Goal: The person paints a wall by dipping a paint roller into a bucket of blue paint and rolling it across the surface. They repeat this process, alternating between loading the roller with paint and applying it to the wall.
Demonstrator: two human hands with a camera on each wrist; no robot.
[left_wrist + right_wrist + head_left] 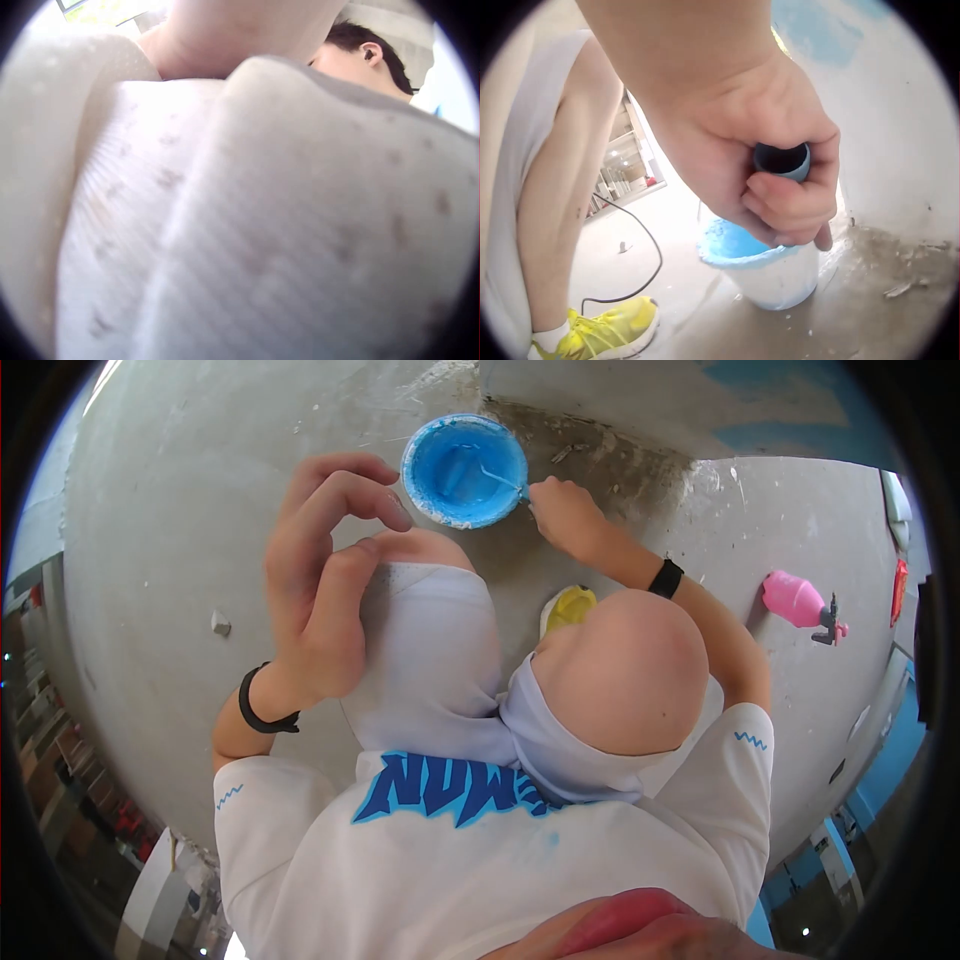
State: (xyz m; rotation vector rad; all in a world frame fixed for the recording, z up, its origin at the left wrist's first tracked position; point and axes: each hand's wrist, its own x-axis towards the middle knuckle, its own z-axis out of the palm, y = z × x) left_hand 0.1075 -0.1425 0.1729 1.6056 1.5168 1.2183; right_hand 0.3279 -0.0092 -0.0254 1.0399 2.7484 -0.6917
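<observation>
My right hand [565, 515] grips the hollow-ended handle [784, 159] of a paint roller, fingers wrapped round it. Its bent wire frame [500, 477] reaches down into a paint bucket [412, 460], where the roller end lies amid blue paint. Dried paint crusts the bucket's rim, and the right wrist view shows the bucket's pale outer wall [780, 283] below the fist. My left hand [315, 575] holds nothing; its fingers are loosely bent beside the left knee, left of the bucket. The left wrist view shows mostly pale cloth [285, 210].
A concrete wall [640, 410] with blue patches rises just beyond the bucket. On the floor to the right lies a pink spray bottle [795, 598]. A black cable [656, 251] curves over the floor near a yellow shoe [619, 326]. A small pale chunk [220, 623] lies at left.
</observation>
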